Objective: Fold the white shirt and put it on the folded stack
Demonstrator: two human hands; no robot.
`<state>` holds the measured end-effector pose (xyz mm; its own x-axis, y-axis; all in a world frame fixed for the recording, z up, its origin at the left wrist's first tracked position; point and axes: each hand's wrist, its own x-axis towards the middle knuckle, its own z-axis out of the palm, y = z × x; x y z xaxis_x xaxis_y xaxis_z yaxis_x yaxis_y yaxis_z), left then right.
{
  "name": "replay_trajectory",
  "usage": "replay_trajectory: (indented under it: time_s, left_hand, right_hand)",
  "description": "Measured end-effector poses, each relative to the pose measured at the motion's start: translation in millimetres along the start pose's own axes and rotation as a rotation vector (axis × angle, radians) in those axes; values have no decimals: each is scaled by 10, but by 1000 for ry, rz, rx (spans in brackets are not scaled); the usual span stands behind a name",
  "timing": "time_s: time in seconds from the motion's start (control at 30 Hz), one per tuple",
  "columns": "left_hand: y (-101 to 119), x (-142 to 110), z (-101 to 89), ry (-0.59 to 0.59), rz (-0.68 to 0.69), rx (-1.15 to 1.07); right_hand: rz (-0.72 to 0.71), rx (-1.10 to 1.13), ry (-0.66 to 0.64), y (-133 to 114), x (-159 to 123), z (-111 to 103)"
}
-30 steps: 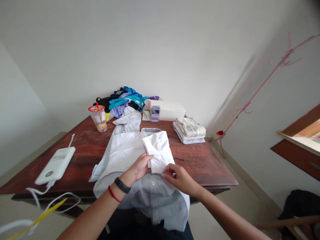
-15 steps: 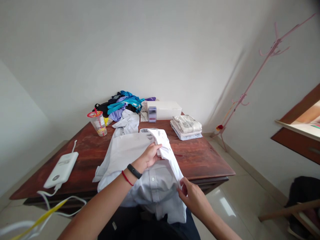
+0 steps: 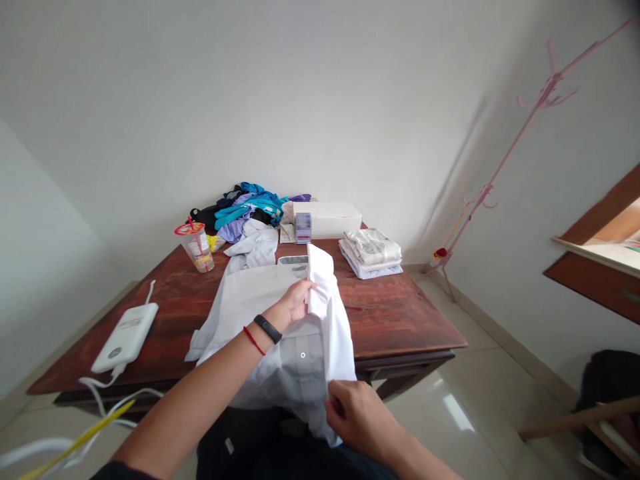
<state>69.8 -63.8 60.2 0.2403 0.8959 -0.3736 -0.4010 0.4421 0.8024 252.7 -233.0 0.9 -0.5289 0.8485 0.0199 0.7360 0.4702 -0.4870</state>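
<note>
A white button-up shirt lies across the near part of the table, its lower part hanging over the front edge toward my lap. My left hand, with a black band and a red cord at the wrist, is closed on a folded part of the shirt near the collar. Nearer my body, my right hand grips the shirt's right side below the table edge. Between the two hands the white cloth stretches in a strip. The fingertips of my right hand are partly hidden.
On the dark red wooden table stand a plastic cup, a power bank with cables, a clothes heap, a white box and folded clothes. A pink coat rack leans at the right.
My right hand has moved left and down, drawing the shirt's right side inward. The folded cloth at my left hand now stands up higher. My left hand has shifted slightly.
</note>
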Motion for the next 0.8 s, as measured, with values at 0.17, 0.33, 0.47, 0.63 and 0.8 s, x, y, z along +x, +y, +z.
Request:
replay_trajectory:
  time_s: [0.17,0.33,0.47,0.63,0.8]
  left_hand:
    - [-17,-79,-209,32,-43,48]
    - [-48,-421,-454,35,-74,179]
    - [-49,-773,-559,37,-13,268]
    - [-299,-1050,-435,113,58,448]
    - [-871,-1151,-268,-21,137,568]
  right_hand:
    - [-32,-115,-100,-111,352,395]
    - [-90,13,-175,-13,321,495]
    - [-217,140,-213,64,111,258]
    - [-219,177,-154,7,41,-92]
    - [-282,76,-60,-50,219,-417]
